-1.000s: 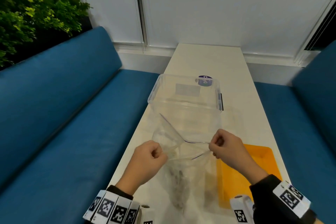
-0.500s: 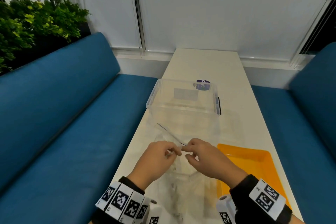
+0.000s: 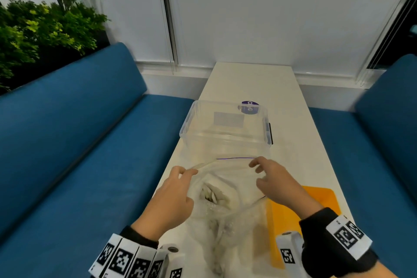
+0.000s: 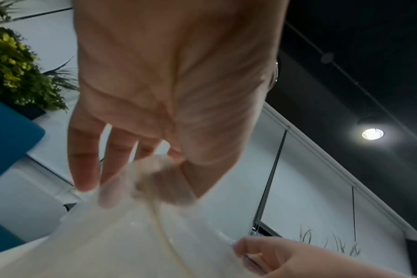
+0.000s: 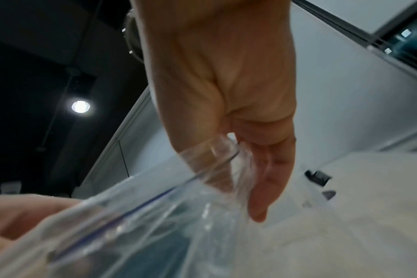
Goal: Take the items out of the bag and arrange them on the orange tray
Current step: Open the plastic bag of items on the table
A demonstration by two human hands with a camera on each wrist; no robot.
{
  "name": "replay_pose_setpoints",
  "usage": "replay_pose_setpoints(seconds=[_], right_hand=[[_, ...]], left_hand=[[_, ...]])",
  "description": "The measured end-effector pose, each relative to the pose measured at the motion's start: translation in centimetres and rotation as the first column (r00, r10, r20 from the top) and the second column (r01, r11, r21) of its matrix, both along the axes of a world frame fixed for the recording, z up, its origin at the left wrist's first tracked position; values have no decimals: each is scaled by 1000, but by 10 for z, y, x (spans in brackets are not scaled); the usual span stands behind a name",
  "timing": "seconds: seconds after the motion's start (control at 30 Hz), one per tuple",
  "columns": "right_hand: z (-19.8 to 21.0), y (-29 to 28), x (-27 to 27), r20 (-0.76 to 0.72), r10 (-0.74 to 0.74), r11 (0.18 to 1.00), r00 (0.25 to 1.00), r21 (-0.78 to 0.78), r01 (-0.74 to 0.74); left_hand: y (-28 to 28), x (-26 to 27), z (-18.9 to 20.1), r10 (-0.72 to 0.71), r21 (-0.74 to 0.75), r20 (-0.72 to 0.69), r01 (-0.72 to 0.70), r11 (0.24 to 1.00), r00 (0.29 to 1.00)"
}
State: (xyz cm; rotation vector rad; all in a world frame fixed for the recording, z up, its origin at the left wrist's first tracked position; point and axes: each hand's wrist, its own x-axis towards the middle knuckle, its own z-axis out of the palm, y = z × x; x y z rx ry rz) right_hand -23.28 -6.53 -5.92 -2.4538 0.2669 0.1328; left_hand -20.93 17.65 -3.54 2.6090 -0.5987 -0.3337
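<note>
A: Far left?
B: Green plant (image 3: 42, 29) behind a blue sofa (image 3: 74, 142). Long white table (image 3: 255, 83) ran down the middle.

A: Left hand?
B: Left hand (image 3: 173, 196) was over the near end of the table, grip pinched on the left edge of the bag's mouth. Left wrist view showed thumb and fingers (image 4: 83, 161) closed on the plastic.

A: The bag?
B: Clear zip bag (image 3: 228, 205) was between both hands, mouth pulled wide, lower part on the table. Whitish stuff (image 3: 216, 192) was inside; couldn't tell what it was.

A: Beyond it?
B: Clear plastic box (image 3: 225, 124), no lid, just behind the bag, with a purple round sticker (image 3: 250, 107) on the far wall.

A: Right hand?
B: Right hand (image 3: 277, 183) was at the right edge of the bag's mouth, grip pinching the plastic per the right wrist view, other fingers (image 5: 269, 180) loosely spread.

A: Tray?
B: Orange tray (image 3: 320, 198) was flat on the table, just right of the bag, partly under the right forearm. Another blue sofa (image 3: 372, 153) at far right.
</note>
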Motion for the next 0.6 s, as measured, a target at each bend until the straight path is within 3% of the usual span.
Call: replay_pose_setpoints(seconds=[0.07, 0.17, 0.27, 0.33, 0.43, 0.5, 0.6], right_hand=[[2, 8, -3, 4, 76, 992, 997, 102, -76], [6, 15, -6, 79, 209, 975, 975, 62, -214], [11, 19, -7, 119, 351, 935, 929, 18, -355], [16, 20, -5, 134, 424, 904, 896, -1, -428], [20, 19, 1, 205, 461, 883, 864, -2, -470], [20, 15, 5, 273, 408, 905, 871, 7, -426], [21, 13, 3, 336, 293, 950, 895, 0, -311]], left_hand=[[-5, 2, 2, -9, -50, -19, 8, 999, 1000], [-11, 8, 9, 65, -117, 53, -58, 991, 997], [-15, 18, 10, 42, -52, 232, -31, 998, 972], [-18, 29, 12, -12, 2, 265, 12, 1000, 964], [-18, 47, 14, -36, 67, 152, 26, 997, 988], [-15, 55, 12, -27, 71, 52, 24, 997, 998], [-7, 60, 3, 121, -123, -93, -132, 984, 988]])
